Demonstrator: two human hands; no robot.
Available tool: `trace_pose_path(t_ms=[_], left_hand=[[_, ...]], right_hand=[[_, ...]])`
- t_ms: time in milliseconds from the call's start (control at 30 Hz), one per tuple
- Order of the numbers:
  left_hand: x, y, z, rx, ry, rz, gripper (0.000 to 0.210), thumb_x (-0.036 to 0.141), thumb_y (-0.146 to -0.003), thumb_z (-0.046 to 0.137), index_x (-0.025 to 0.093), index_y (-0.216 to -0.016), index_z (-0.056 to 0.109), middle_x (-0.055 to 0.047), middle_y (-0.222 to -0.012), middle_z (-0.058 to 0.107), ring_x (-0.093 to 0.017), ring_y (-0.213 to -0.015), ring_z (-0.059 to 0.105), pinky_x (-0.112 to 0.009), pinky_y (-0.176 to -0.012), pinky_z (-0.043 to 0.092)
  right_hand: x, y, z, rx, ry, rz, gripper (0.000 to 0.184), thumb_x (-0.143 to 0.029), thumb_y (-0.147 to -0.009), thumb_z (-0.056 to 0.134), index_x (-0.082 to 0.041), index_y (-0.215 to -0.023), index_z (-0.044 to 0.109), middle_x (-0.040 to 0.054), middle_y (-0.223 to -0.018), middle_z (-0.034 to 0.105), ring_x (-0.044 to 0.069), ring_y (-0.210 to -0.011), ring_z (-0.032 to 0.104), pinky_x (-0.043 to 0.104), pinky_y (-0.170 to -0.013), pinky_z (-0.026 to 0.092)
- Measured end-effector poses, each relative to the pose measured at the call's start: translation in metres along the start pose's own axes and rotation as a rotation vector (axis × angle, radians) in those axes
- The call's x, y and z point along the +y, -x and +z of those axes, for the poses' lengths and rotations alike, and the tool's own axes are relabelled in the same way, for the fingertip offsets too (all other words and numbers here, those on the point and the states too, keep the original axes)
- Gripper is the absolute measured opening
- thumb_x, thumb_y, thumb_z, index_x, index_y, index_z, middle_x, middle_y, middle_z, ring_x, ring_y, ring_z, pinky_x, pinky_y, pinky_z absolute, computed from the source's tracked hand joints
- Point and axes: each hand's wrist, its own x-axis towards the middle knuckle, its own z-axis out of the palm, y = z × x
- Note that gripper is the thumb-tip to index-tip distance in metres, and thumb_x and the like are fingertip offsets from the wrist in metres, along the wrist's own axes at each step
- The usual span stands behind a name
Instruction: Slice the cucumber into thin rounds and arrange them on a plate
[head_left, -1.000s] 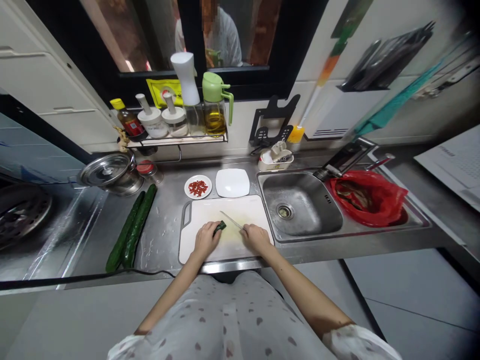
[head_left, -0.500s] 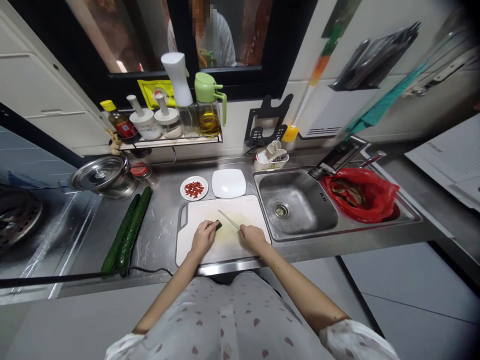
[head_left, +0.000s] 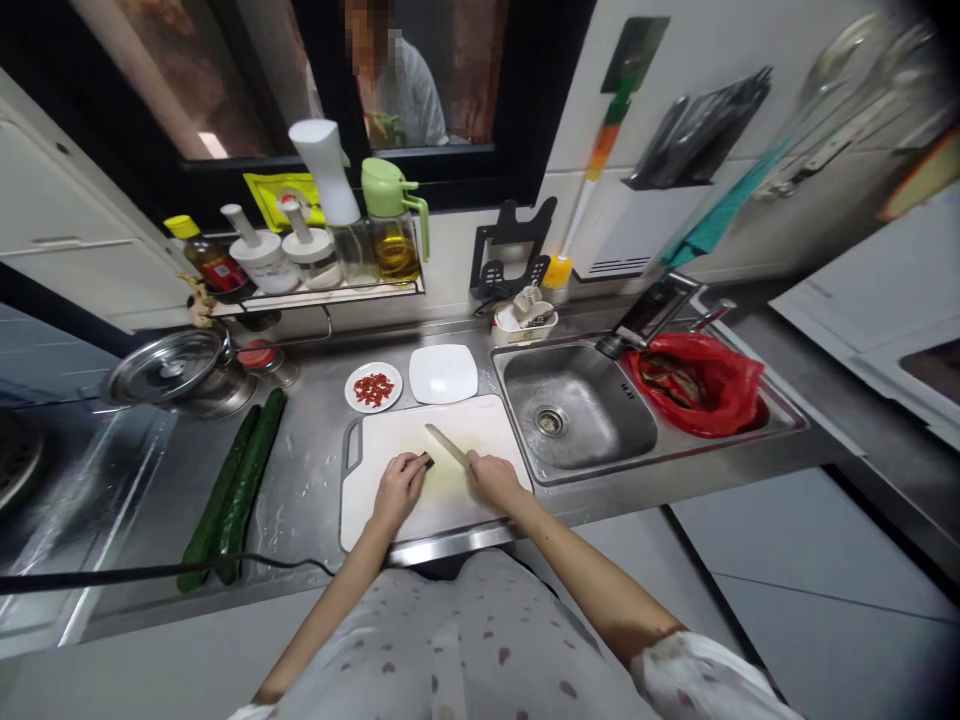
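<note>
My right hand [head_left: 491, 478] is closed round the handle of a knife [head_left: 446, 444], whose blade points away to the upper left over the white cutting board [head_left: 397, 428]. On the board's left half, my left hand [head_left: 399, 484] pinches a small dark piece [head_left: 428, 460] by its fingertips. That piece is too small to name. The blade lies just to the right of the piece, apart from it. A faint yellow-green stain marks the board between my hands. Beyond the board are a white plate [head_left: 443, 376] and a small plate with chopped red bits [head_left: 373, 388].
Two cucumbers [head_left: 249, 470] lie left of the board, near a steel pot [head_left: 176, 372]. A sink [head_left: 577, 410] adjoins the board's right, with a red plastic bag [head_left: 739, 385] beyond it. Bottles and jars fill a shelf [head_left: 337, 296]. A black cable [head_left: 285, 563] crosses the counter's front left.
The camera view has turned slightly, so most things sit further left. The knife blade shows more of its flat side now. Both hands keep their holds.
</note>
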Motion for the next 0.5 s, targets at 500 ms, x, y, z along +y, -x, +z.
trace_pose_path(t_ms=[500], left_hand=[[-0.004, 0.004, 0.006, 0.011, -0.046, 0.006, 0.029, 0.026, -0.091, 0.044, 0.025, -0.116, 0.060, -0.008, -0.100, 0.057, -0.018, -0.096, 0.053, -0.035, -0.085, 0.048]], right_hand=[[-0.030, 0.003, -0.006, 0.011, -0.023, -0.085, 0.027, -0.028, -0.096, 0.025, -0.017, -0.113, 0.043, 0.0118, -0.091, 0.067, 0.022, -0.089, 0.064, 0.029, -0.072, 0.042]])
